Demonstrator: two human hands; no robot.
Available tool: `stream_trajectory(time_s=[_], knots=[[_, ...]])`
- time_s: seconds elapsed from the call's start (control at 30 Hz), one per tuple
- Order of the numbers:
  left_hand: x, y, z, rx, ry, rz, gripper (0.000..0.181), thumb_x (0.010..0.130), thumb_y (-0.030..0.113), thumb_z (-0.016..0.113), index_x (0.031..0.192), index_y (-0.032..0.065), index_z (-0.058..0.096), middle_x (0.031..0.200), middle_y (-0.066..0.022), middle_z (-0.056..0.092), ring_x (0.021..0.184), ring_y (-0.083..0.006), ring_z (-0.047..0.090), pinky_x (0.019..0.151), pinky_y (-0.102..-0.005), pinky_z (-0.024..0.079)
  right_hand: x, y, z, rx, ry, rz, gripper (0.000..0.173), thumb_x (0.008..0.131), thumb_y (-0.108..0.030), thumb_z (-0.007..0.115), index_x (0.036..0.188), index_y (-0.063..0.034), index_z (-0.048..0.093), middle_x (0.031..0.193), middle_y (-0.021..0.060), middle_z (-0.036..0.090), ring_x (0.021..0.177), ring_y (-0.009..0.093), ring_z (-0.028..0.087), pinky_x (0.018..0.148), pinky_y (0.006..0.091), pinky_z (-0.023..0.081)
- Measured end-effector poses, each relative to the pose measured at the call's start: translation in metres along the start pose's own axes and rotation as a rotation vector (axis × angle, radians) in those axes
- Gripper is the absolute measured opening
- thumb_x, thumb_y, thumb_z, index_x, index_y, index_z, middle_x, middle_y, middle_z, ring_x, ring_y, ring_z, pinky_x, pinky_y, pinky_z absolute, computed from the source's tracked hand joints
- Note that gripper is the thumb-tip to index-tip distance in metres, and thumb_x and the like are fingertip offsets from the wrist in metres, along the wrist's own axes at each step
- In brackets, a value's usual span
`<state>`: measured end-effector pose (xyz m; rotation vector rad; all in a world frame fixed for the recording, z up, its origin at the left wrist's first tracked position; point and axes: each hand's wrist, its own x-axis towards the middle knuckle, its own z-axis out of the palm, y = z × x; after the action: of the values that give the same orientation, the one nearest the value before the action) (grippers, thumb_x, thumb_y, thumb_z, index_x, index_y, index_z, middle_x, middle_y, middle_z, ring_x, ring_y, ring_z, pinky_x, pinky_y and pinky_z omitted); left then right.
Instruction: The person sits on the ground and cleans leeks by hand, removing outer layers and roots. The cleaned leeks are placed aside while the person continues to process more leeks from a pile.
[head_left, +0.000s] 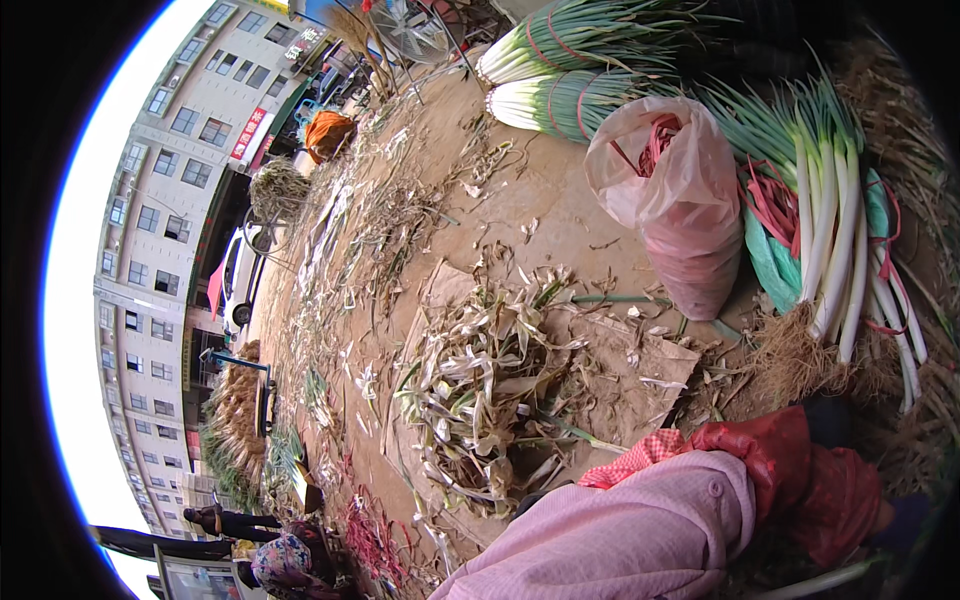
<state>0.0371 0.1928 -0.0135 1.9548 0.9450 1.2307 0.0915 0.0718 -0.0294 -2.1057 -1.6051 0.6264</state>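
A pink sleeve with a red sleeve cover reaches in from the bottom. At its end, near the dark right rim, what seems to be my left hand (904, 517) wears a dark glove; its fingers and anything in them are too dim to make out. A white stalk (821, 581) lies below it. My right hand is out of view. Large green onions with roots (829, 247) lie above the sleeve, beside red strips (772, 202) and a green plastic bag (772, 262). A translucent bag (694, 225) holding red strips stands left of them.
Peeled leaves (480, 397) are heaped on flattened cardboard (667, 367). Tied onion bundles (536, 101) lie at the top, near a fan (412, 34). Red strips (371, 536) litter the ground lower left. People (289, 559), a white vehicle (238, 277) and a building stand farther off.
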Motion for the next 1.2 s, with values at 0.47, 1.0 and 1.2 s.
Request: stream_trajectory(time_s=[0.47,1.0,1.2], knots=[[-0.024,0.046,-0.092,-0.294,-0.049,-0.555,0.025,0.059,0.013,0.076,0.074,-0.0042,0.065,0.065,-0.0200,0.063,0.062,-0.0330,0.065,0.058,-0.0393,0.051,-0.066,-0.121,-0.053,0.630,0.377,-0.084,0.011,0.083,-0.008,0.069,0.086,0.0019,0.066,0.068,0.0004,0.057,0.064,0.006,0.049,0.057,0.0265,0.042],[-0.011,0.094,-0.109,-0.588,-0.608,-0.156,0.024,0.092,0.022,0.058,0.088,0.0020,0.070,0.055,-0.0027,0.055,0.038,-0.0076,0.047,0.038,-0.0221,0.038,-0.169,-0.044,-0.067,1.200,0.122,0.364,0.025,0.083,-0.017,0.068,0.097,0.0038,0.067,0.073,0.0028,0.064,0.050,0.006,0.048,0.045,0.0227,0.036],[-0.011,0.076,-0.099,-0.454,-0.584,0.071,0.014,0.085,0.003,0.059,0.094,0.0034,0.069,0.075,-0.0060,0.064,0.068,-0.0145,0.060,0.065,-0.0274,0.049,-0.102,-0.060,-0.102,1.330,-0.088,0.066,0.022,0.081,-0.014,0.068,0.095,0.0029,0.069,0.069,0.0033,0.060,0.049,0.007,0.050,0.042,0.0207,0.035]])
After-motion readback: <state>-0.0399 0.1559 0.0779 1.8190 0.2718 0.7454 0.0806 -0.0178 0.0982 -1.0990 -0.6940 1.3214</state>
